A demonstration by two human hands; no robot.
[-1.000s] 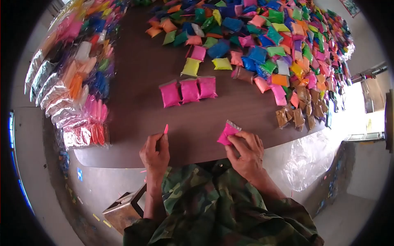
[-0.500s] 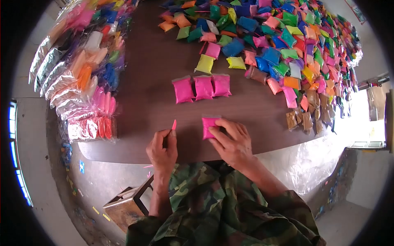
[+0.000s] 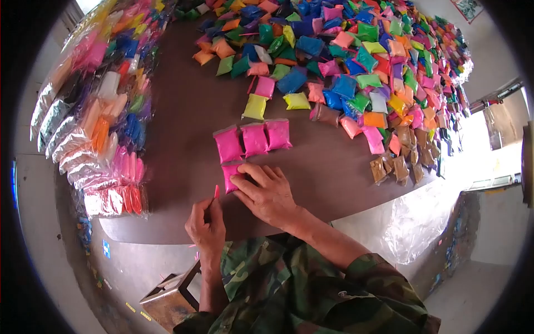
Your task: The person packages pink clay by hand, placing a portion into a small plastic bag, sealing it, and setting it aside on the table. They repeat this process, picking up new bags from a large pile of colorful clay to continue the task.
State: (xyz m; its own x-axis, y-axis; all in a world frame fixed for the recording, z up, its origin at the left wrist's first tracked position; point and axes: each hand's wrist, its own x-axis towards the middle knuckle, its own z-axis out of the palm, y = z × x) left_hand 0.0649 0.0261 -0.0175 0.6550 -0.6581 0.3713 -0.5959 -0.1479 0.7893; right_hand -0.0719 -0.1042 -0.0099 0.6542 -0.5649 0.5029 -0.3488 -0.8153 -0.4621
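Near the front edge of the brown table, my left hand (image 3: 206,221) pinches a small pink stick (image 3: 216,192) that points upward. My right hand (image 3: 266,193) has its thumb and fingers on the right side of a pink packet (image 3: 228,179), which lies flat on the table. Directly above that packet is a row of three more pink packets: a left one (image 3: 228,145), a middle one (image 3: 254,139) and a right one (image 3: 278,135). A yellow packet (image 3: 255,106) lies just beyond the row.
Many coloured packets (image 3: 345,83) cover the table's back and right. Brown packets (image 3: 400,168) lie at the right edge. Clear bags of coloured pieces (image 3: 100,133) are stacked along the left. A wooden stool (image 3: 169,303) stands on the floor below the table (image 3: 167,222).
The view has shifted. The pink packet under my right hand has moved left and up, close below the row of three. My left hand still holds the stick.
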